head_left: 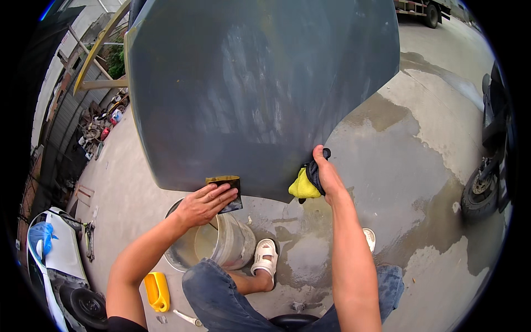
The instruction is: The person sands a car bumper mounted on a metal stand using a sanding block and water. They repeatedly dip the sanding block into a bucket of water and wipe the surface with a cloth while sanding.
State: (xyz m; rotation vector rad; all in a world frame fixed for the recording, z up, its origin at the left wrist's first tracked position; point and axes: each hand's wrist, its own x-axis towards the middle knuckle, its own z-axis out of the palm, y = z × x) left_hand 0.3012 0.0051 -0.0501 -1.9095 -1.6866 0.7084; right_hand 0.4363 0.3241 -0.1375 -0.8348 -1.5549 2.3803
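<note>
A large grey car body panel [232, 110], likely a hood, stands in front of me with pale streaks down its middle. My left hand [207, 203] lies at its lower edge, fingers close together over a dark folded sheet of sandpaper [232, 193] with a brownish top edge. At the lower right corner of the panel, my right hand [329, 176] grips a yellow and black cloth [306, 184], thumb pointing up. Below my left hand stands a bucket [235, 243] with cloudy water in it.
On the ground lies a cut yellow plastic container [157, 291]. A white car part [63, 243] with a blue bag is at left. A motorcycle wheel [480, 191] stands at right, a truck [423, 10] beyond. Wet patches [398, 166] cover the concrete.
</note>
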